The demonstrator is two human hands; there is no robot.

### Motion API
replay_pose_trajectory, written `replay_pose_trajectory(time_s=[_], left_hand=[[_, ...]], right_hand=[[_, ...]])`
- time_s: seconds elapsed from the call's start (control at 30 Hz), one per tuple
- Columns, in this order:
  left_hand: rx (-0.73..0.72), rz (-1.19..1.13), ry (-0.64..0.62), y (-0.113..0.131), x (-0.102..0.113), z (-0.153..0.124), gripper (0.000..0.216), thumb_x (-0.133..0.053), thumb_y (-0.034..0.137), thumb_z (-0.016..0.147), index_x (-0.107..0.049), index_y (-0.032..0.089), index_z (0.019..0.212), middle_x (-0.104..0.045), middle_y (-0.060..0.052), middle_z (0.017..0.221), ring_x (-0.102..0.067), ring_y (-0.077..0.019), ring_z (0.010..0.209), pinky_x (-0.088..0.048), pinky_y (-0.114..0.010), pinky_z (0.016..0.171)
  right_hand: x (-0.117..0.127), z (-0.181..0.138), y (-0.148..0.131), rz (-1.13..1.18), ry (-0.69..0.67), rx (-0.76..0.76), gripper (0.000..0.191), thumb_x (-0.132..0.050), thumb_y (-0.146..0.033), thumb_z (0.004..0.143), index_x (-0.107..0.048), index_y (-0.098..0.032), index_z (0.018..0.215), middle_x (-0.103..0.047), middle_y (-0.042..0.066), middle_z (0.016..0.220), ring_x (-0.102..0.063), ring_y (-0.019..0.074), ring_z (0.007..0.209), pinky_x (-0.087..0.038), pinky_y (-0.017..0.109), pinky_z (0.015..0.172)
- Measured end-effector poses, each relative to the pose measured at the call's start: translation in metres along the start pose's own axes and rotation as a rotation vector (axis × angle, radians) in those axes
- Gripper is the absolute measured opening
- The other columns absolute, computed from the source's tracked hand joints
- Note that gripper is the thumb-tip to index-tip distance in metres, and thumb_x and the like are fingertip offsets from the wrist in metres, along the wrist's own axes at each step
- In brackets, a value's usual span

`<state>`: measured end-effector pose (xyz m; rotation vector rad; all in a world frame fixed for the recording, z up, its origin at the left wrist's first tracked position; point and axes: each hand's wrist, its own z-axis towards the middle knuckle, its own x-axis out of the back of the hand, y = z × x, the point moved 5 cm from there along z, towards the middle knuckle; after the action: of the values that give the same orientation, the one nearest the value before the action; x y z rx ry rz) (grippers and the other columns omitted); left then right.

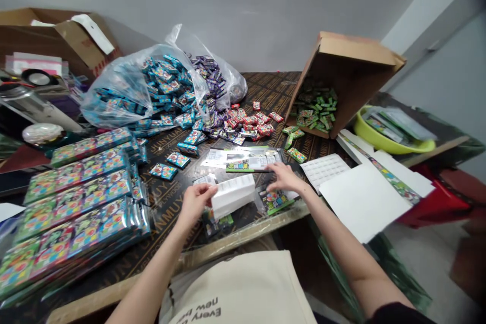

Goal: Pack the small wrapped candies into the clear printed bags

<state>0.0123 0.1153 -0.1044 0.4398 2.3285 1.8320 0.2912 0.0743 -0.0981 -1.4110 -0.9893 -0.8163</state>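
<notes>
Pinched by its left end, a long narrow white box (pixel 233 195) is held in my left hand (pixel 198 201), tilted above the tabletop near the front edge. To the right of the box, my right hand (pixel 283 177) reaches with its fingers apart. Its fingertips are at the edge of a flat printed packet (pixel 238 166) with green and white lettering; whether they touch it I cannot tell. Below that hand lies another printed packet (pixel 276 201) in clear film. Part of a further dark packet (pixel 218 221) shows beneath the white box.
Stacked blue multi-packs (pixel 110 182) fill the left. Behind are plastic bags of small blue packs (pixel 163 81) and purple packs (pixel 208 73), with loose red packs (pixel 252 124) in front. A tipped carton (pixel 347 71) holds green packs; white sheets (pixel 364 197) and a yellow basin (pixel 413 147) lie right.
</notes>
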Motion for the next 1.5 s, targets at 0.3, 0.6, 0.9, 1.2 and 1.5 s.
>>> replay_pose_trajectory(time_s=[0.3, 0.6, 0.9, 1.2, 1.5], left_hand=[[0.122, -0.061, 0.082, -0.016, 0.02, 0.021, 0.028, -0.072, 0.036, 0.053, -0.058, 0.012, 0.057, -0.051, 0.005, 0.041, -0.045, -0.0074, 0.036, -0.04, -0.02, 0.038], [0.235, 0.099, -0.104, -0.05, -0.094, 0.034, 0.014, -0.059, 0.022, 0.07, -0.055, 0.013, 0.061, -0.053, 0.003, 0.042, -0.055, -0.0115, 0.039, -0.047, -0.022, 0.042], [0.207, 0.355, -0.225, -0.062, -0.091, 0.04, 0.017, -0.05, 0.016, 0.078, -0.059, 0.013, 0.064, -0.056, 0.001, 0.043, -0.057, -0.013, 0.041, -0.047, -0.021, 0.043], [0.167, 0.452, -0.313, -0.063, -0.097, 0.043, 0.021, -0.043, 0.011, 0.082, -0.061, 0.011, 0.071, -0.061, -0.001, 0.05, -0.061, -0.012, 0.047, -0.049, -0.02, 0.047], [-0.066, 0.694, 0.096, -0.011, -0.005, 0.049, 0.03, -0.056, 0.021, 0.077, -0.059, 0.018, 0.106, -0.053, -0.012, 0.122, -0.042, -0.0264, 0.118, -0.033, -0.04, 0.096]], right_hand=[[0.025, -0.027, 0.064, 0.35, 0.049, -0.011, 0.023, -0.058, -0.039, 0.072, -0.049, -0.018, 0.073, -0.054, 0.0, 0.069, -0.052, 0.0152, 0.066, -0.039, 0.029, 0.065], [-0.008, 0.002, 0.03, 0.3, -0.145, 0.105, 0.019, -0.067, -0.032, 0.066, -0.059, -0.015, 0.067, -0.057, -0.001, 0.064, -0.053, 0.0127, 0.062, -0.039, 0.027, 0.067], [-0.043, 0.005, -0.006, 0.071, 0.164, 0.203, 0.044, -0.07, -0.023, 0.066, -0.057, -0.023, 0.108, -0.05, 0.009, 0.107, -0.045, 0.0249, 0.103, -0.033, 0.038, 0.085], [-0.093, 0.009, -0.046, 0.206, 0.251, 0.227, 0.013, -0.052, -0.015, 0.083, -0.064, -0.018, 0.084, -0.058, 0.004, 0.081, -0.055, 0.0135, 0.074, -0.042, 0.023, 0.066], [-0.085, -0.005, -0.053, 0.147, 0.253, 0.193, 0.017, -0.043, -0.015, 0.084, -0.059, -0.017, 0.079, -0.059, 0.006, 0.073, -0.055, 0.0167, 0.069, -0.037, 0.026, 0.063]])
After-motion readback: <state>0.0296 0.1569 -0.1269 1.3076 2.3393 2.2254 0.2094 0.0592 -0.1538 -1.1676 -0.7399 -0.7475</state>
